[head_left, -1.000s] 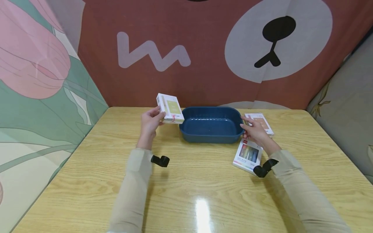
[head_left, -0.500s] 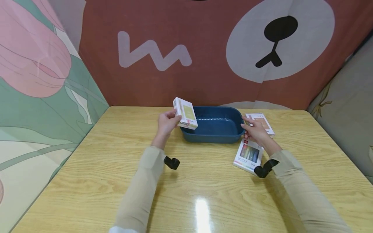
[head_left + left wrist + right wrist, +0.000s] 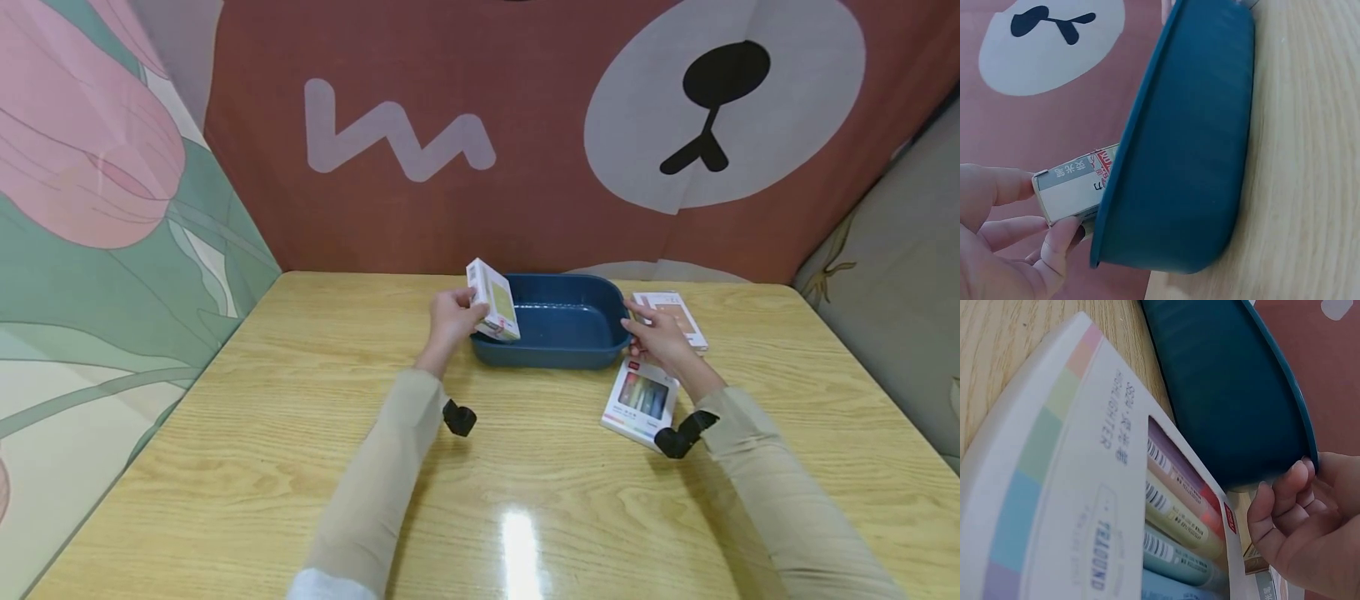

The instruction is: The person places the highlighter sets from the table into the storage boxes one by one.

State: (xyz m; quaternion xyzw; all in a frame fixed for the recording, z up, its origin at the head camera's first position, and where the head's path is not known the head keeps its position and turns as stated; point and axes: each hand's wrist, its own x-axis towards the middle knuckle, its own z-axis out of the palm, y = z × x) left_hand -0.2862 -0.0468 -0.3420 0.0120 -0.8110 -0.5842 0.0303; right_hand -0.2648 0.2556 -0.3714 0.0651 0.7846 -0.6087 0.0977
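Observation:
My left hand (image 3: 452, 323) pinches a white highlighter box (image 3: 497, 302) with a yellow-green panel, thumb on one side and fingers on the other. Tilted, it dips over the left end of a dark blue basin (image 3: 551, 357); in the left wrist view the rim hides the box's lower part. At the opposite end, my right hand (image 3: 663, 343) grips the basin's rim, its fingertips bent over the edge in the right wrist view. Just below that hand lies another highlighter box (image 3: 637, 400), its window showing several coloured pens. Behind the hand is a white box (image 3: 678, 321) with an orange-brown panel.
The basin stands near the back of a wooden table (image 3: 480, 467), in front of a cloth backdrop (image 3: 525, 217) with a bear's face. A flower-printed cloth (image 3: 90, 333) borders the left side. Each wrist carries a small black camera mount (image 3: 459, 418).
My left hand has moved right with the highlighter box, from beside the basin to over its left end, tilting and lowering it. The right hand has stayed at the rim.

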